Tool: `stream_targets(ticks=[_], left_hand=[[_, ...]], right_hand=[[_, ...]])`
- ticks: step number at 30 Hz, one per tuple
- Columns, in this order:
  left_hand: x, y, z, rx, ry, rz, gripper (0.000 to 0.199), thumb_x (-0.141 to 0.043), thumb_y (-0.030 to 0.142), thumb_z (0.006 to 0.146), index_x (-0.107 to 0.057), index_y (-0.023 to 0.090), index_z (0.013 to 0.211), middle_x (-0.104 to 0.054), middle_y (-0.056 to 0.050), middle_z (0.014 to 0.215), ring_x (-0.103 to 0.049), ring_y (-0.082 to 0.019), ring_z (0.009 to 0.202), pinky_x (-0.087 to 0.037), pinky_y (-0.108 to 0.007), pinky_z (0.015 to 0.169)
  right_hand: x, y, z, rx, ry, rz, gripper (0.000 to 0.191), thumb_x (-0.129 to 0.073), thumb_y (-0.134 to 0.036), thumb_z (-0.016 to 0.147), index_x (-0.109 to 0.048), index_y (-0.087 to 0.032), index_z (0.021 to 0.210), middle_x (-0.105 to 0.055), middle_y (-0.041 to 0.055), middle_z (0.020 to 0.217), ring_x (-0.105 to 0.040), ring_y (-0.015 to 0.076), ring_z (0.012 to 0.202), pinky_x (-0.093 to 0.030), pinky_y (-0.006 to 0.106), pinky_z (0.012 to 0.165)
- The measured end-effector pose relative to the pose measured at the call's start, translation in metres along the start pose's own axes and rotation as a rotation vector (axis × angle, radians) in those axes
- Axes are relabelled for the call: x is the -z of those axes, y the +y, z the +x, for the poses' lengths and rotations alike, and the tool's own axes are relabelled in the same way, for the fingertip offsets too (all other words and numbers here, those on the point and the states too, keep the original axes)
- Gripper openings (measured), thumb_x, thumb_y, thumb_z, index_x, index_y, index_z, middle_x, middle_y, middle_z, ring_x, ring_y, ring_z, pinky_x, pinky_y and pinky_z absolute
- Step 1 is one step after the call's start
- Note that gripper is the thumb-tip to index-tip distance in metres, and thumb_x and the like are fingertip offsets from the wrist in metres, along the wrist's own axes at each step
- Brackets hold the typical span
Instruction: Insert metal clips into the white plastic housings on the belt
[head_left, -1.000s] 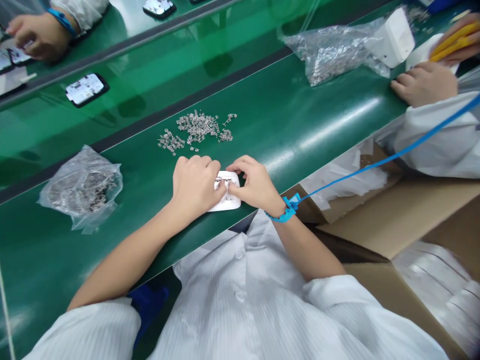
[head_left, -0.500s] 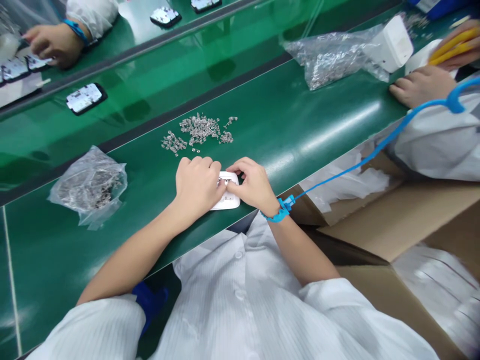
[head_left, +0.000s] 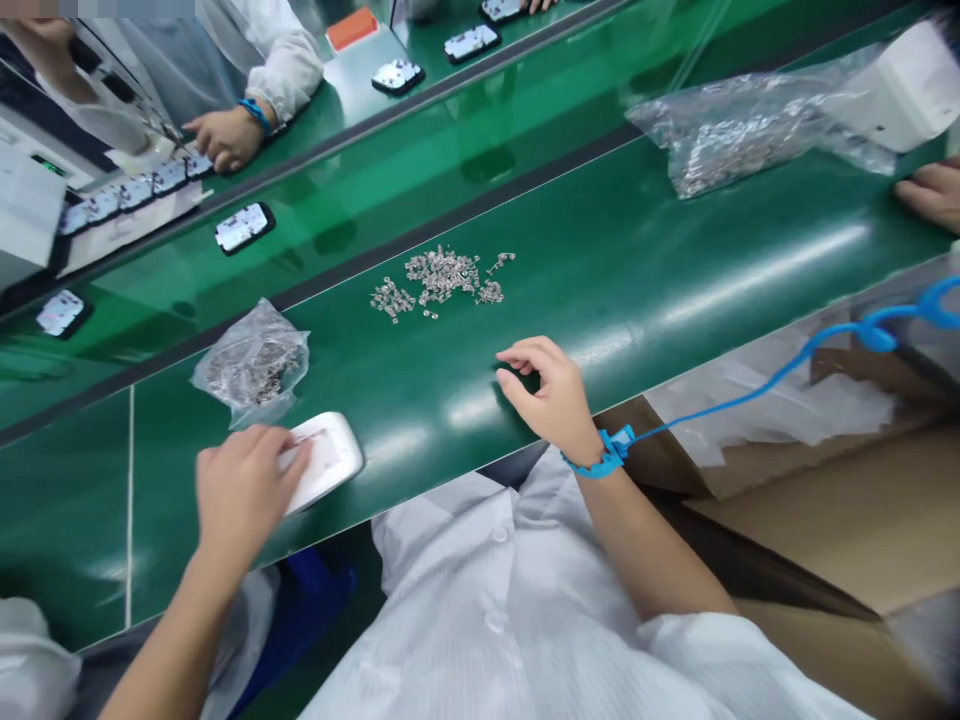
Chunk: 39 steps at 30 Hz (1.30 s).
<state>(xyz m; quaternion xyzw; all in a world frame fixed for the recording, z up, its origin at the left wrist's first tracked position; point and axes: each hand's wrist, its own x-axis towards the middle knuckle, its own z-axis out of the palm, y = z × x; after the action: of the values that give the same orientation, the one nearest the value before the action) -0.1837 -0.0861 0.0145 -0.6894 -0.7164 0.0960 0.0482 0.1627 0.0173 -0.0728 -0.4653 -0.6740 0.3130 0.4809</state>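
Observation:
My left hand (head_left: pixel 251 480) grips a white plastic housing (head_left: pixel 330 460) with rounded corners, thumb on its face and fingers over the far edge. It is at the left, low over the green table. My right hand (head_left: pixel 546 390) is near the table's front edge with thumb and forefinger apart and nothing between them; a blue wrist strap (head_left: pixel 600 455) circles that wrist. Beyond the hands lies a loose pile of small metal parts (head_left: pixel 442 275). A clear plastic bag (head_left: pixel 255 360) of similar small parts lies just past the white housing.
A coiled blue cord (head_left: pixel 750 375) runs right from my wrist. Cardboard boxes (head_left: pixel 810 520) stand below the table's right side. Another bag (head_left: pixel 735 140) and a white housing (head_left: pixel 907 90) lie at the far right. A co-worker's hand (head_left: pixel 229 135) is across the green belt (head_left: pixel 390 175), which carries circuit-board pieces.
My left hand has carried the white housing leftward, away from my right hand, which has let go of it. The view has shifted left; a co-worker's hand at right is now mostly out of frame.

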Motion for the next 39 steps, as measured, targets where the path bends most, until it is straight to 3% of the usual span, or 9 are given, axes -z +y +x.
stream_targets(ticks=[4,8,10,12,15,24,28,34,39], left_hand=[[-0.015,-0.079,-0.023,0.248,-0.074,-0.018,0.041,-0.036,0.061,0.089,-0.059,0.03,0.077,-0.07,-0.001,0.082,-0.06,-0.035,0.093,-0.029,-0.04,0.07],[-0.011,-0.117,-0.033,0.452,-0.142,-0.011,0.041,-0.04,0.059,0.09,-0.058,0.025,0.076,-0.067,-0.003,0.08,-0.057,-0.026,0.081,-0.031,-0.037,0.068],[-0.005,-0.122,-0.035,0.478,-0.164,-0.095,0.036,-0.043,0.053,0.091,-0.059,0.023,0.078,-0.064,-0.004,0.078,-0.054,-0.023,0.076,-0.034,-0.034,0.068],[-0.005,-0.127,-0.033,0.539,-0.106,-0.138,0.027,-0.049,0.044,0.087,-0.061,0.022,0.079,-0.067,-0.004,0.082,-0.056,-0.022,0.079,-0.037,-0.033,0.07],[-0.016,-0.139,-0.027,0.651,-0.043,-0.134,0.017,-0.054,0.034,0.079,-0.064,0.02,0.081,-0.071,-0.007,0.09,-0.061,-0.023,0.085,-0.04,-0.032,0.075],[-0.047,-0.142,-0.024,0.674,0.009,-0.266,0.018,-0.061,0.027,0.067,-0.062,0.021,0.084,-0.07,-0.002,0.082,-0.064,-0.02,0.076,-0.044,-0.028,0.072],[-0.048,-0.145,-0.024,0.691,0.035,-0.26,0.013,-0.061,0.026,0.066,-0.06,0.022,0.078,-0.069,-0.002,0.08,-0.064,-0.021,0.078,-0.044,-0.03,0.075],[-0.047,-0.151,-0.02,0.713,-0.05,-0.222,0.013,-0.062,0.024,0.064,-0.059,0.023,0.077,-0.071,-0.003,0.086,-0.064,-0.023,0.082,-0.044,-0.031,0.075],[-0.039,-0.149,-0.018,0.724,-0.051,-0.177,0.01,-0.062,0.025,0.066,-0.06,0.022,0.076,-0.071,-0.009,0.085,-0.064,-0.031,0.087,-0.042,-0.036,0.072]], right_hand=[[-0.001,-0.001,0.002,0.026,-0.034,-0.047,0.01,-0.061,-0.02,0.089,-0.069,-0.021,0.095,-0.066,0.0061,0.096,-0.063,0.0187,0.085,-0.053,0.036,0.076],[0.0,0.0,-0.002,0.083,-0.091,-0.089,0.01,-0.061,-0.022,0.091,-0.07,-0.02,0.095,-0.067,0.0069,0.094,-0.064,0.0204,0.087,-0.054,0.036,0.077],[0.001,0.001,-0.005,0.103,-0.084,-0.122,0.009,-0.063,-0.024,0.091,-0.071,-0.02,0.095,-0.068,0.0071,0.094,-0.065,0.02,0.085,-0.054,0.036,0.075],[0.001,0.004,-0.007,0.116,-0.06,-0.163,0.009,-0.065,-0.025,0.09,-0.072,-0.021,0.095,-0.068,0.0065,0.094,-0.064,0.019,0.081,-0.053,0.034,0.072],[-0.001,0.009,-0.008,0.136,-0.05,-0.188,0.009,-0.066,-0.027,0.09,-0.073,-0.021,0.094,-0.069,0.0052,0.091,-0.064,0.0185,0.079,-0.052,0.034,0.072],[-0.002,0.01,-0.009,0.135,-0.028,-0.215,0.01,-0.066,-0.03,0.089,-0.073,-0.022,0.09,-0.069,0.006,0.089,-0.064,0.0198,0.074,-0.054,0.038,0.071],[-0.002,0.009,-0.008,0.155,-0.037,-0.237,0.012,-0.064,-0.029,0.09,-0.073,-0.021,0.09,-0.069,0.0061,0.087,-0.065,0.0192,0.075,-0.054,0.036,0.071],[-0.004,0.011,-0.007,0.145,-0.032,-0.235,0.013,-0.064,-0.029,0.09,-0.073,-0.02,0.088,-0.069,0.0053,0.086,-0.064,0.0171,0.073,-0.054,0.032,0.069],[-0.007,0.017,-0.004,0.14,0.004,-0.218,0.016,-0.063,-0.031,0.089,-0.071,-0.019,0.081,-0.069,0.0048,0.081,-0.061,0.0157,0.068,-0.052,0.03,0.066]])
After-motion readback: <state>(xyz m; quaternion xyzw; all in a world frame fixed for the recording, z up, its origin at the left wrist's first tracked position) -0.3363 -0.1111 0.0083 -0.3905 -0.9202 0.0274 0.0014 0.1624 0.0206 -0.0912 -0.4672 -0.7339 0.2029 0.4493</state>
